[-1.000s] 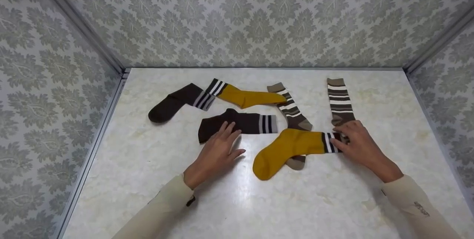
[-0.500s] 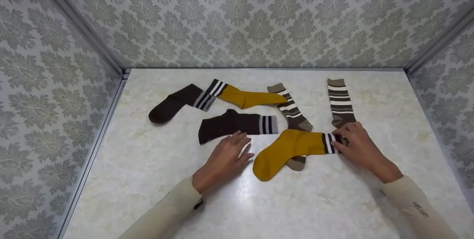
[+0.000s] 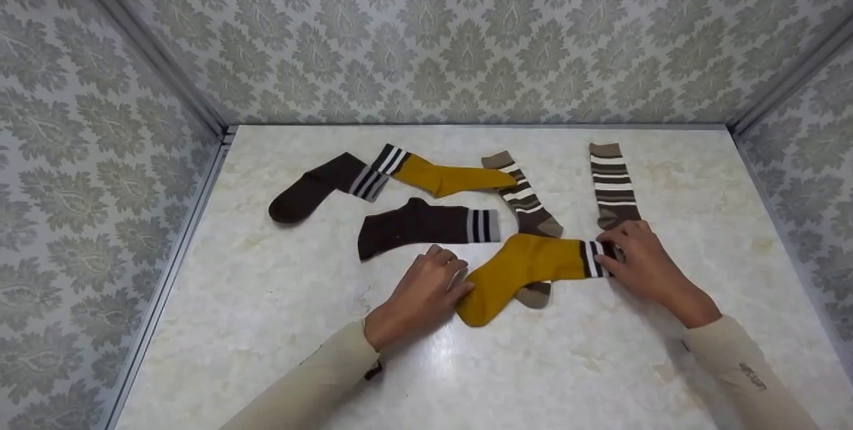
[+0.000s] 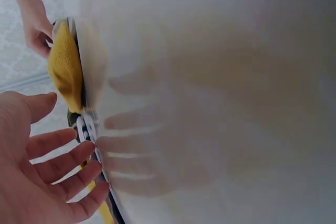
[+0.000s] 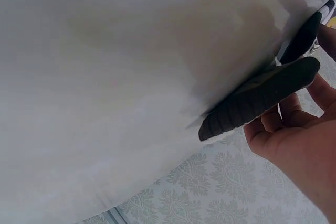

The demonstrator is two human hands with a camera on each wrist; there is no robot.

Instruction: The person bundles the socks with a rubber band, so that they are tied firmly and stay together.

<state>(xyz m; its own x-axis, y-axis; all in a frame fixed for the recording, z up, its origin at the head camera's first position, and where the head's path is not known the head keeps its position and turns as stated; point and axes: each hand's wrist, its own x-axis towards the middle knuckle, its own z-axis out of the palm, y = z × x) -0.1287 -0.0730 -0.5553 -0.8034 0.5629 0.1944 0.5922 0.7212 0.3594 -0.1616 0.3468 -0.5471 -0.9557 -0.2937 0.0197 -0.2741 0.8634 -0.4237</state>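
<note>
We've got both hands on the near mustard sock [image 3: 523,263], which lies flat on the table [image 3: 266,303] between them, toe by the left grip [image 3: 426,290], cuff at the right grip [image 3: 643,267].

Right grip: curled, pinching the black-and-white cuff, thumb on top. In the right wrist view we see dark fabric against its fingers; can't tell which sock that is.

Left grip: spread, fingers loosely bent and apart, thumb tip at the toe. Can't tell if it touches; the views disagree.

Just beyond the right grip: right striped sock [image 3: 614,183], cuff pointing away, foot end hidden by the hand in the head view.

Between the grips, further out: left striped sock [image 3: 525,197]. It runs under the near mustard sock; its tan toe shows on the near side.

Just beyond the left grip: near dark sock [image 3: 433,225], grey banded cuff toward the right-grip side. Past that, far mustard sock [image 3: 450,177], toe over the left striped sock, cuff meeting the cuff of the far dark sock [image 3: 316,187]. That last one sits out to the left of the left grip, well apart from it.
</note>
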